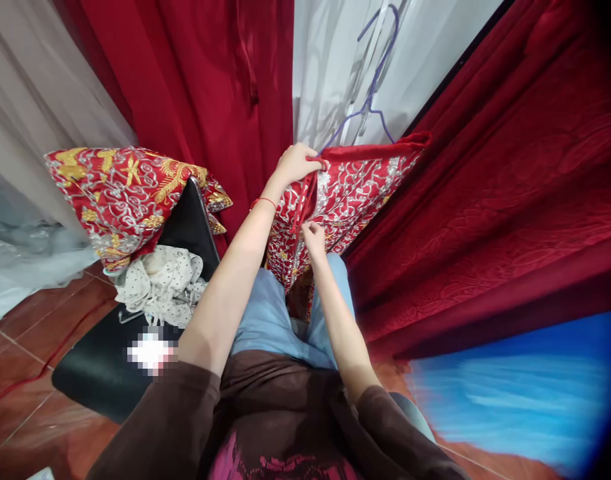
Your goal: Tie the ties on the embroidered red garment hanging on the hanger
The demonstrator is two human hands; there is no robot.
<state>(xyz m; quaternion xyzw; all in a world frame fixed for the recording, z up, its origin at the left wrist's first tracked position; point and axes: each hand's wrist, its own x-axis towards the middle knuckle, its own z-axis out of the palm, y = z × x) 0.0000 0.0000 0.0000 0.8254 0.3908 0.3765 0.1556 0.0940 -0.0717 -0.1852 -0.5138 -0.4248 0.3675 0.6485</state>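
A red garment (355, 190) with silver and gold embroidery hangs in front of me from a purple wire hanger (369, 107). It has a plain red band along its top and a slit with small loops or beads down one edge. My left hand (299, 163) is closed on the top band, beside the upper end of the slit. Lower down, my right hand (314, 239) has its fingers curled together at the slit's edge. Whether anything small is between those fingertips, I cannot tell.
At left, a black chair (95, 363) carries a white dotted cloth (160, 280), with another red embroidered piece (125, 193) over its back. Red curtains (510, 167) hang at right and behind. Blue fabric (510, 387) spreads at lower right. A red cord (50, 363) lies on the tiles.
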